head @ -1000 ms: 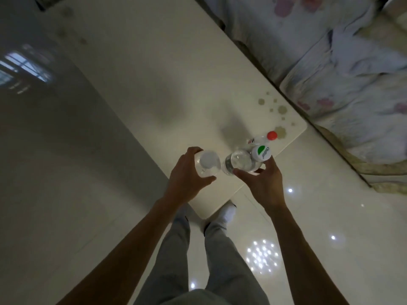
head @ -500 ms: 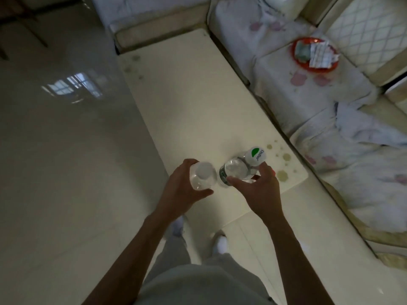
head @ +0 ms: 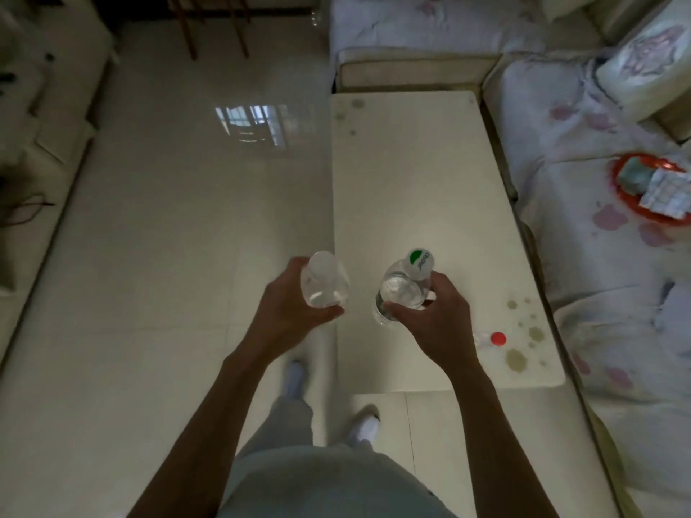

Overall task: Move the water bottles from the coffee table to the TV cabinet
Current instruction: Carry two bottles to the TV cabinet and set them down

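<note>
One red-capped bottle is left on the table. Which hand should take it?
Right: the right hand is nearest the red-capped bottle; the left hand is past the table edge. Both are already full.

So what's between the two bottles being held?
Nothing: the head view shows a bare gap between the left-hand bottle and the right-hand bottle.

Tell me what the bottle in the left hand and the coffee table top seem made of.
Bottle in the left hand: clear, glossy plastic, likely; see-through walls with bright glints. Coffee table top: cream, smooth, low-sheen slab with stains; painted wood, laminate or stone, cannot tell which.
</note>
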